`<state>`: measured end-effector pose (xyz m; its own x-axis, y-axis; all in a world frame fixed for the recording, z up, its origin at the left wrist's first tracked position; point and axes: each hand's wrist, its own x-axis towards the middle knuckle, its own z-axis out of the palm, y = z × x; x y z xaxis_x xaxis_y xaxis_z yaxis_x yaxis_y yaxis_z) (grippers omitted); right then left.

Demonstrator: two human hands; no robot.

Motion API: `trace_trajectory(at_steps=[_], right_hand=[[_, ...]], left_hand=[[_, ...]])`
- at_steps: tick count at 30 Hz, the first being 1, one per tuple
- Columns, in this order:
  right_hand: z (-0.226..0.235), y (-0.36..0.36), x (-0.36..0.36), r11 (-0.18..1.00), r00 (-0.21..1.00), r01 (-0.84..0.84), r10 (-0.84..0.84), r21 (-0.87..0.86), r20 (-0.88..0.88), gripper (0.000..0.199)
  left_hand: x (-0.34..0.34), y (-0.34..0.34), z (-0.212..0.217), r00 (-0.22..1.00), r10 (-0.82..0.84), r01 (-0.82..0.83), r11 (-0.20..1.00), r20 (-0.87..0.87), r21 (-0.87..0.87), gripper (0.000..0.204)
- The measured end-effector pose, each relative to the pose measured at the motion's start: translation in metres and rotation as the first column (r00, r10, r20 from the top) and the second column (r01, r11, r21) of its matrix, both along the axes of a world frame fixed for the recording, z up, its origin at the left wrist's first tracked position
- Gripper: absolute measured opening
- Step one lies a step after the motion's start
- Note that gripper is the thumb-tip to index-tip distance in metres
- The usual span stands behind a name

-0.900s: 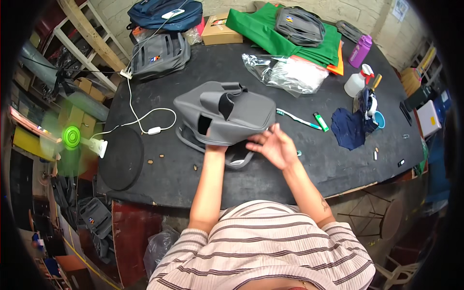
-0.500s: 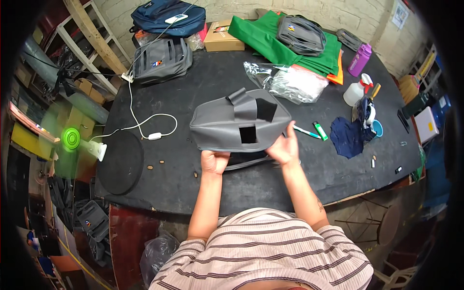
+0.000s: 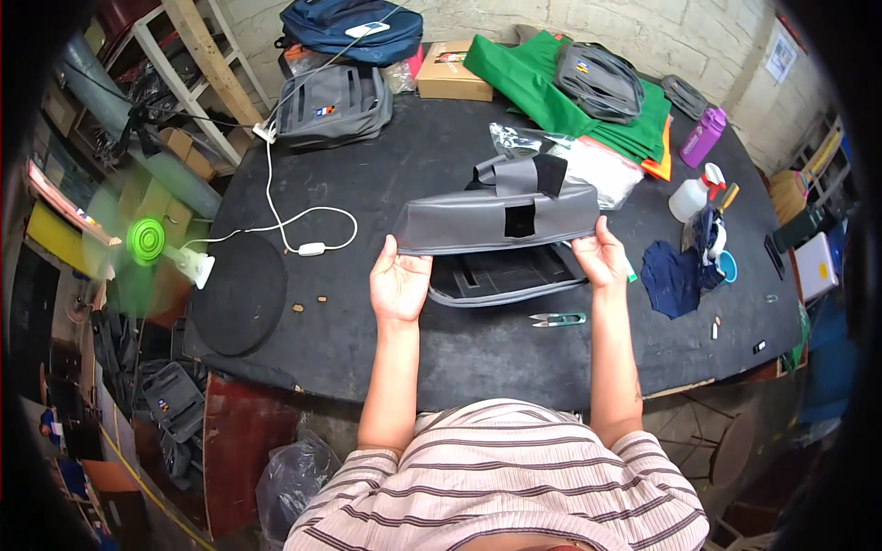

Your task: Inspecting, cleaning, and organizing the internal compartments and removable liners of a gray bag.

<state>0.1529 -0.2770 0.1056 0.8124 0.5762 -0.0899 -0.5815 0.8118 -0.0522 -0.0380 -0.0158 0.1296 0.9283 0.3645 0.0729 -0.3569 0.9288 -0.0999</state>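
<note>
Both my hands grip a grey bag piece (image 3: 455,223) by the lower corners of its raised side. My left hand (image 3: 401,283) pinches the left corner, thumb up along the edge. At the right corner, my right hand (image 3: 601,259) does the same. A black square patch (image 3: 520,220) shows on the side facing me, and a grey strap with a black patch (image 3: 528,174) sticks up above it. Below the raised side shows a dark panel with a grey rim (image 3: 505,298); whether it is joined to the piece is partly hidden. Thread snips (image 3: 560,320) lie near my right wrist.
A white cord (image 3: 312,249) and round black disc (image 3: 237,294) lie left, beside a spinning green fan (image 3: 147,241). Grey bags (image 3: 333,106), a cardboard box (image 3: 455,78) and green fabric (image 3: 519,78) line the back. A spray bottle (image 3: 689,197) and navy cloth (image 3: 669,280) are right.
The grey bag piece has tipped up, showing its side and the dark panel below. My left hand has moved out to its left corner. The snips have come into view.
</note>
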Motion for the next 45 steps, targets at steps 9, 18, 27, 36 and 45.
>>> trace_trajectory(at_steps=[9,18,27,36,45], right_hand=[[0.111,0.025,0.039,0.632,0.475,0.083,0.655,-0.771,0.588,0.055],[0.065,0.054,0.069,0.583,0.366,0.488,0.538,-0.649,0.759,0.026],[0.048,0.065,0.056,0.57,0.461,0.524,0.434,-0.633,0.773,0.022],[0.046,0.06,0.051,0.527,0.469,0.577,0.411,-0.624,0.782,0.024],[0.034,0.036,0.032,0.338,0.45,0.774,0.301,-0.536,0.841,0.037]], left_hand=[[0.009,0.082,0.056,0.884,0.248,0.362,0.176,-0.397,0.915,0.062],[0.034,0.094,0.078,0.911,0.386,0.244,-0.22,-0.145,0.945,0.024],[0.036,0.079,0.068,0.816,0.576,0.235,-0.276,-0.035,0.932,0.026],[0.037,0.073,0.089,0.833,0.554,0.315,-0.473,0.0,0.823,0.031],[0.032,0.025,0.135,0.927,0.269,0.375,-0.618,-0.263,0.691,0.026]])
